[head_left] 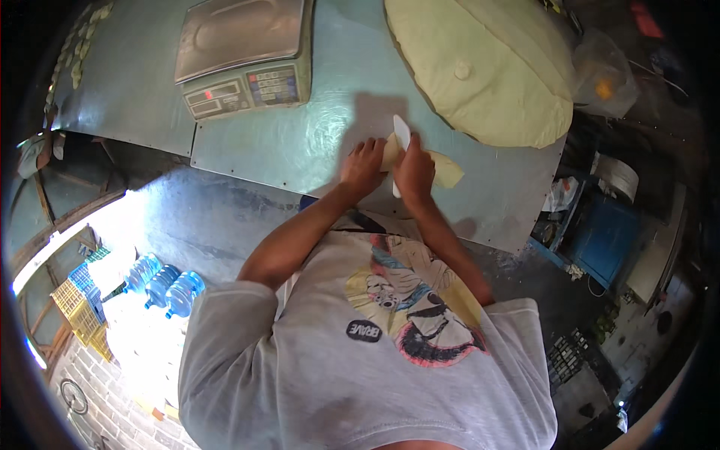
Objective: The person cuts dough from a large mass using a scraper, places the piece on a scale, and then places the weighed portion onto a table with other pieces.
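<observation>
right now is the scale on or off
On: the scale shows a lit red readout on its front panel, on the metal table.

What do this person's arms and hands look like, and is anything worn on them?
Both forearms are bare. The left hand and right hand wear no gloves; no rings or watch can be seen. Short grey sleeves of a T-shirt with a colourful cartoon print cover only the upper arms.

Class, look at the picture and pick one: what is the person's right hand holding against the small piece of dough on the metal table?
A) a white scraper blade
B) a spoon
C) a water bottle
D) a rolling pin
A: the right hand has its grip on a flat white scraper, set upright on the small piece of dough, while the left hand steadies the dough beside it.
</observation>
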`<action>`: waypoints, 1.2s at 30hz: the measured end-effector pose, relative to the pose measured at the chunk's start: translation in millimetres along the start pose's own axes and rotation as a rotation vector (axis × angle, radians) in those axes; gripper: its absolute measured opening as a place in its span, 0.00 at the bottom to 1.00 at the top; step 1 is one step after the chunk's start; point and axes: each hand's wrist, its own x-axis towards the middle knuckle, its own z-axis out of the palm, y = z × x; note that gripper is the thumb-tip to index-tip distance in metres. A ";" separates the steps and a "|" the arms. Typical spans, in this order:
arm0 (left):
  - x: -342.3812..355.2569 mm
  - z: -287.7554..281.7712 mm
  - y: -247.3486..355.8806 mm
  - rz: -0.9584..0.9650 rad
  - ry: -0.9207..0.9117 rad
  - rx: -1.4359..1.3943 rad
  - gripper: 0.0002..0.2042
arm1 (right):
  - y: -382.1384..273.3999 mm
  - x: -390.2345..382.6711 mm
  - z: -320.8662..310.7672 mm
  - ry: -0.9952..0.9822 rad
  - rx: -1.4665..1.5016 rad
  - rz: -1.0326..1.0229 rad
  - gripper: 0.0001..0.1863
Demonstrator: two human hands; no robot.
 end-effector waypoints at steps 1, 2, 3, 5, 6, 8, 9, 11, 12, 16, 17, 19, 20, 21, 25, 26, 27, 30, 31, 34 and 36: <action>3.2 -4.9 -5.3 -0.001 0.007 0.001 0.30 | -1.5 20.2 2.2 0.065 0.077 0.011 0.19; 16.1 -14.0 -9.3 -0.154 -0.039 -0.131 0.32 | 0.6 35.2 -1.1 0.147 0.152 0.021 0.20; 34.6 -28.8 -13.6 -0.299 -0.070 -0.257 0.33 | 9.5 46.7 -2.7 0.188 0.366 -0.098 0.23; 62.6 -81.2 -30.9 -0.219 -0.079 -0.240 0.35 | 18.6 42.2 -10.9 0.281 0.353 -0.099 0.23; 67.9 -105.1 -34.9 -0.177 -0.128 -0.243 0.36 | 17.7 28.9 -20.1 0.306 0.429 -0.112 0.23; 74.7 -128.5 -31.8 -0.136 -0.208 -0.159 0.34 | 6.9 12.0 -33.1 0.290 0.397 -0.137 0.23; 73.3 -125.6 -32.2 0.077 -0.302 0.029 0.33 | -0.3 2.6 -39.5 0.274 0.369 -0.157 0.22; 51.3 -100.7 -46.6 0.423 -0.256 0.370 0.30 | -30.6 -3.5 -53.6 0.181 0.213 -0.101 0.22; 36.3 -86.4 -52.4 0.425 -0.276 0.361 0.30 | -44.0 -8.2 -57.4 0.090 0.058 -0.051 0.22; 22.1 -74.3 -66.6 0.229 -0.183 0.209 0.32 | -62.5 -20.0 -31.2 -0.009 -0.041 -0.161 0.22; 18.9 -68.7 -64.5 0.180 -0.203 0.143 0.32 | -48.6 -16.1 0.5 -0.034 -0.126 -0.142 0.19; 21.8 -62.7 -63.5 0.127 -0.190 0.153 0.32 | -62.5 -4.5 14.7 -0.041 -0.120 -0.138 0.20; 20.6 -63.8 -63.1 0.090 -0.195 0.162 0.32 | -69.3 -1.0 17.9 -0.045 -0.109 -0.112 0.20; 20.7 -68.3 -66.9 0.087 -0.189 0.171 0.32 | -76.8 12.1 16.5 -0.061 -0.121 -0.125 0.23; 68.8 -134.7 -81.1 -0.020 -0.197 -0.200 0.30 | -29.5 47.8 32.9 0.193 0.254 -0.164 0.25; 78.1 -171.1 -81.3 -0.120 0.015 -0.115 0.31 | -16.4 37.8 21.7 0.082 0.481 -0.144 0.26; 91.3 -201.4 -98.3 -0.094 0.246 -0.086 0.32 | 0.5 24.3 17.3 0.158 0.643 -0.208 0.25; 122.2 -265.8 -136.2 -0.200 0.422 0.048 0.36 | 36.1 -25.5 1.2 0.114 0.981 0.056 0.23; 124.4 -263.4 -141.0 -0.315 0.564 0.434 0.36 | 45.6 -40.0 -7.3 0.114 0.855 0.120 0.24; 116.3 -202.6 -106.4 -0.048 0.455 0.794 0.31 | 61.0 -80.3 -26.8 0.139 0.998 0.372 0.27; 78.9 -120.6 -82.3 0.462 0.250 0.201 0.26 | 63.4 -93.9 -32.4 0.180 0.999 0.425 0.28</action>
